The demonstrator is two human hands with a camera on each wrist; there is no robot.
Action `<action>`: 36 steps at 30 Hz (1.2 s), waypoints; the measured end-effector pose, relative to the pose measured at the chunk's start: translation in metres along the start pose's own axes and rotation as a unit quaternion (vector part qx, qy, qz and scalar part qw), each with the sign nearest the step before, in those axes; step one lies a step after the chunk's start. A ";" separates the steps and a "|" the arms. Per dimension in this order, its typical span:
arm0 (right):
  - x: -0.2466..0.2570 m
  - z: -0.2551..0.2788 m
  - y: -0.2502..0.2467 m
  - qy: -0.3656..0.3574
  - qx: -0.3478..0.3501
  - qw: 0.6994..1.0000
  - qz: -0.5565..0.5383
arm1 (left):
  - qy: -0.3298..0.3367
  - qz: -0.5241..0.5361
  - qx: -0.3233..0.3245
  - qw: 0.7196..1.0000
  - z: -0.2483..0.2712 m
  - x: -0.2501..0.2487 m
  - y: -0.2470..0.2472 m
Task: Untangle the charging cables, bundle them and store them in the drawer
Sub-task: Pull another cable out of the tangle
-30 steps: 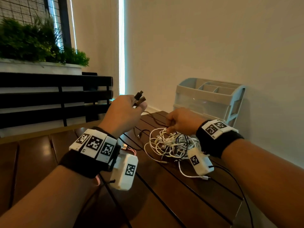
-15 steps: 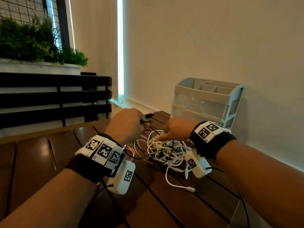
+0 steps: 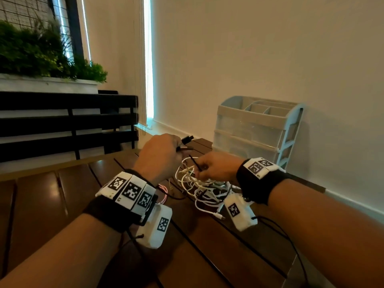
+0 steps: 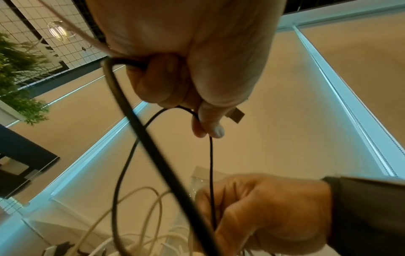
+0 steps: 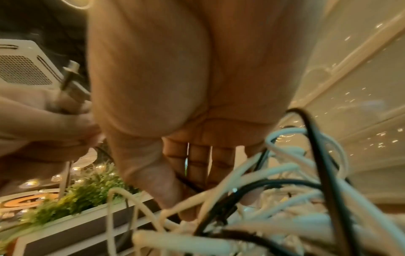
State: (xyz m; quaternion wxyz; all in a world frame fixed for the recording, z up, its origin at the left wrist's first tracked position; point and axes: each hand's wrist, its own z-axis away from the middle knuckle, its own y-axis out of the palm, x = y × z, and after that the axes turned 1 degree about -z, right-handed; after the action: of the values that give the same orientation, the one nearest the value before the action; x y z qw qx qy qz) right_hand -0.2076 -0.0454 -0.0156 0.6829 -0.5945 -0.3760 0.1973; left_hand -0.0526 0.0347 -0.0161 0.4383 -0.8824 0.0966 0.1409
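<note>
A tangle of white and black charging cables [image 3: 204, 189] lies on the dark wooden table [image 3: 52, 204]. My left hand [image 3: 160, 156] is raised just left of it and grips the plug ends of a black cable [image 3: 187, 140]; the left wrist view shows the fingers [image 4: 166, 86] curled round the black cable [image 4: 210, 155] with a metal plug [image 4: 236, 115] sticking out. My right hand [image 3: 212, 167] sits over the tangle and pinches the same thin black cable [image 3: 194, 162]. In the right wrist view the pile of cables [image 5: 274, 199] fills the foreground under the palm.
A pale plastic drawer unit [image 3: 257, 129] with clear drawers, all shut, stands against the wall behind the tangle. A pink cable [image 3: 163, 189] lies by my left wrist. A dark slatted bench [image 3: 68, 121] and a planter [image 3: 41, 59] are at the left.
My left hand dropped from its raised position toward the tangle, still holding the black plugs. My right hand lifted slightly and now pinches the black cable.
</note>
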 end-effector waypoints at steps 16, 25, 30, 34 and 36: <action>-0.011 -0.014 0.006 0.109 -0.070 0.975 0.183 | -0.040 0.040 -0.025 0.998 -0.005 0.004 -0.020; -0.032 -0.015 -0.026 0.132 -0.292 0.928 -0.192 | -0.068 0.027 -0.004 0.997 -0.007 0.012 -0.022; -0.043 -0.005 -0.026 0.072 -0.238 0.894 -0.373 | -0.107 0.034 -0.018 0.994 -0.011 0.024 -0.028; -0.053 -0.006 -0.023 0.104 -0.141 0.978 -0.113 | -0.124 0.024 -0.024 0.992 -0.012 0.033 -0.033; -0.053 -0.001 -0.025 0.084 -0.131 0.956 -0.249 | -0.140 -0.004 -0.032 0.990 -0.013 0.040 -0.034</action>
State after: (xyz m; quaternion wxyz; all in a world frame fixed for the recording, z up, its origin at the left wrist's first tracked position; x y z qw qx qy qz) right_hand -0.2451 -0.0896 -0.0060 0.6557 -0.5807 -0.4757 -0.0805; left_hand -0.0031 0.0427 0.0034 0.4192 -0.8681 0.0263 0.2648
